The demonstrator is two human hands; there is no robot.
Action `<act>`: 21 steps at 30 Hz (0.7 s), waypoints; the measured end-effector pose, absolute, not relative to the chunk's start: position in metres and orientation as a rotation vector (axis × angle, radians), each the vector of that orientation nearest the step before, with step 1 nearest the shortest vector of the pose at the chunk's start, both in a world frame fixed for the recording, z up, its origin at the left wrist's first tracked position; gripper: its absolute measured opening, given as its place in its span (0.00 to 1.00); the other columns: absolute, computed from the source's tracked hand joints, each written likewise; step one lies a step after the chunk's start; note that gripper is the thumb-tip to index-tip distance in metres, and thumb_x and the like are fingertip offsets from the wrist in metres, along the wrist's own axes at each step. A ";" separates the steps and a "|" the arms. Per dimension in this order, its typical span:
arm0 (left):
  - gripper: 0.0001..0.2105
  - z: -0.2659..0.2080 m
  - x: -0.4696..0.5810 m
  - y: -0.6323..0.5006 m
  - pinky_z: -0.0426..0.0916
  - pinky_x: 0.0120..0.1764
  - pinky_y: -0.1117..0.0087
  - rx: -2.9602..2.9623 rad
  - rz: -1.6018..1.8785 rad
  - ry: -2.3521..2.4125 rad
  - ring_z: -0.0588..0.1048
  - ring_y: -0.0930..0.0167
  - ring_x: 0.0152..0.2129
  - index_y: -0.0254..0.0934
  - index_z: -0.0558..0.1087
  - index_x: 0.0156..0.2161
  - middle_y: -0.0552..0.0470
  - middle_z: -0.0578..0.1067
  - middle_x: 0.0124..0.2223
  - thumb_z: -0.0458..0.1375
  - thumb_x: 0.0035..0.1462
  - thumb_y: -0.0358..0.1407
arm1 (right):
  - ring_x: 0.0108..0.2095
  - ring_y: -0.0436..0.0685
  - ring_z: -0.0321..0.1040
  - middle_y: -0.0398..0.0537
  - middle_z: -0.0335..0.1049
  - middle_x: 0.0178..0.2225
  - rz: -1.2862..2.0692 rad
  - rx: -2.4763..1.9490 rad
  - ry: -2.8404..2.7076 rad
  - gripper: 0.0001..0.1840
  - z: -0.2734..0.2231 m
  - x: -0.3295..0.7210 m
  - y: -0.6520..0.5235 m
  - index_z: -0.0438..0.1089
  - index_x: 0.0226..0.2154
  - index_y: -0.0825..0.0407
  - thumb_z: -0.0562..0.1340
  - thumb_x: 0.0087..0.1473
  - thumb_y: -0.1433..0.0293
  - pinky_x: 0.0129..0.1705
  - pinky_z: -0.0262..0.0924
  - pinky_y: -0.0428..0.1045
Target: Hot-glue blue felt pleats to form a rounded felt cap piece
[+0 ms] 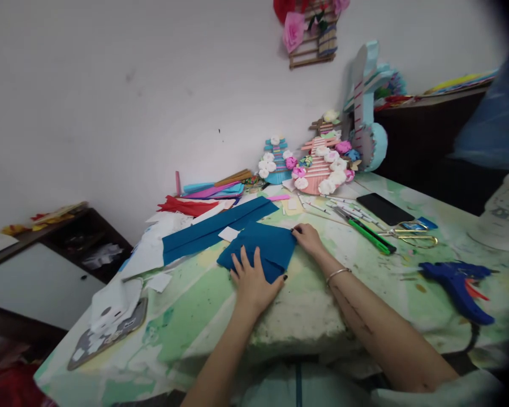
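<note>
The work surface is a table under a green-and-white patterned cloth (182, 333). At its middle, directly in front of the person, lies a folded, roughly four-sided piece of dark teal crepe-like paper (265, 240). The left hand (254, 284) is open, fingers spread over the near left part of the folded piece, thumb out toward its lower right edge; this placement appears intended to keep the layers flat and still. The right hand (310, 239) has its fingers drawn in at the far right corner and appears to pinch it, presumably to control that edge while the other hand bears down. The long axis of the piece runs from a pointed corner at left, nearer the person, to the held corner at right, slightly farther away. Behind it, a long, creased dark teal paper strip (220, 226) lies slanting, its right end farther off. A green-handled utility knife (371, 234), gold-handled metal scissors (411, 234) and a blue plastic glue gun (456, 282) rest right of the work, apparently kept within reach yet off the paper.
</note>
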State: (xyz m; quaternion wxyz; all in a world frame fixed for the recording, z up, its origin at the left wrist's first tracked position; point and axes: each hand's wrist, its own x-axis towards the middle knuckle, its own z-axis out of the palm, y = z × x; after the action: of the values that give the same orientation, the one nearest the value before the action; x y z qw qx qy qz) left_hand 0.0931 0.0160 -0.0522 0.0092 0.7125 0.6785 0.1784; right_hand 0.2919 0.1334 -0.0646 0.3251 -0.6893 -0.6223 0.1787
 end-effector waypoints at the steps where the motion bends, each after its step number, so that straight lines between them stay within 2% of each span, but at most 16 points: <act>1: 0.45 -0.051 0.088 0.021 0.48 0.56 0.36 2.161 0.575 2.165 0.38 0.39 0.64 0.40 0.50 0.65 0.37 0.40 0.69 0.58 0.46 0.57 | 0.46 0.58 0.67 0.52 0.66 0.49 0.467 -1.814 -1.644 0.17 -0.063 0.292 0.133 0.66 0.49 0.54 0.59 0.60 0.63 0.46 0.65 0.58; 4: 0.42 -0.046 0.061 0.041 0.50 0.57 0.41 1.914 0.671 2.231 0.44 0.41 0.63 0.37 0.52 0.64 0.33 0.41 0.69 0.56 0.50 0.57 | 0.46 0.58 0.67 0.52 0.66 0.49 0.479 -1.810 -1.669 0.17 -0.060 0.288 0.132 0.66 0.49 0.54 0.60 0.60 0.63 0.46 0.65 0.58; 7: 0.37 -0.041 0.028 0.064 0.54 0.57 0.46 1.740 0.718 2.240 0.54 0.44 0.61 0.30 0.52 0.63 0.25 0.51 0.65 0.54 0.56 0.52 | 0.45 0.58 0.67 0.52 0.66 0.49 0.527 -1.784 -1.659 0.16 -0.058 0.286 0.129 0.67 0.49 0.53 0.60 0.60 0.63 0.46 0.65 0.58; 10: 0.33 -0.035 0.003 0.088 0.58 0.54 0.46 1.657 0.707 2.213 0.62 0.46 0.56 0.30 0.57 0.60 0.29 0.67 0.56 0.56 0.56 0.50 | 0.45 0.57 0.67 0.52 0.67 0.49 0.624 -1.772 -1.602 0.16 -0.053 0.287 0.125 0.67 0.48 0.53 0.59 0.60 0.63 0.46 0.65 0.58; 12: 0.29 -0.031 -0.006 0.103 0.63 0.52 0.49 1.602 0.684 2.157 0.68 0.51 0.51 0.31 0.61 0.57 0.34 0.71 0.51 0.57 0.57 0.48 | 0.45 0.58 0.67 0.51 0.67 0.49 0.715 -1.777 -1.538 0.16 -0.049 0.290 0.122 0.67 0.48 0.53 0.60 0.60 0.63 0.46 0.66 0.57; 16: 0.17 -0.026 -0.008 0.126 0.71 0.45 0.57 1.528 0.649 2.029 0.73 0.65 0.44 0.34 0.67 0.52 0.44 0.70 0.51 0.56 0.61 0.40 | 0.42 0.56 0.69 0.50 0.68 0.47 0.964 -1.758 -1.371 0.16 -0.043 0.296 0.118 0.67 0.47 0.55 0.60 0.60 0.63 0.42 0.67 0.55; 21: 0.17 -0.022 0.003 0.141 0.71 0.45 0.57 1.531 0.656 1.931 0.72 0.64 0.44 0.34 0.67 0.52 0.45 0.70 0.51 0.56 0.61 0.40 | 0.38 0.54 0.69 0.50 0.69 0.43 1.230 -1.653 -1.191 0.17 -0.044 0.297 0.118 0.67 0.47 0.55 0.59 0.60 0.61 0.38 0.68 0.53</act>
State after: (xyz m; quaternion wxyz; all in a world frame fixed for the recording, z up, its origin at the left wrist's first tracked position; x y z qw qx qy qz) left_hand 0.0030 0.1405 -0.0225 0.2917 0.5743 0.7243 0.2460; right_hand 0.2973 0.1181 -0.0441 0.3717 -0.6450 -0.4645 0.4797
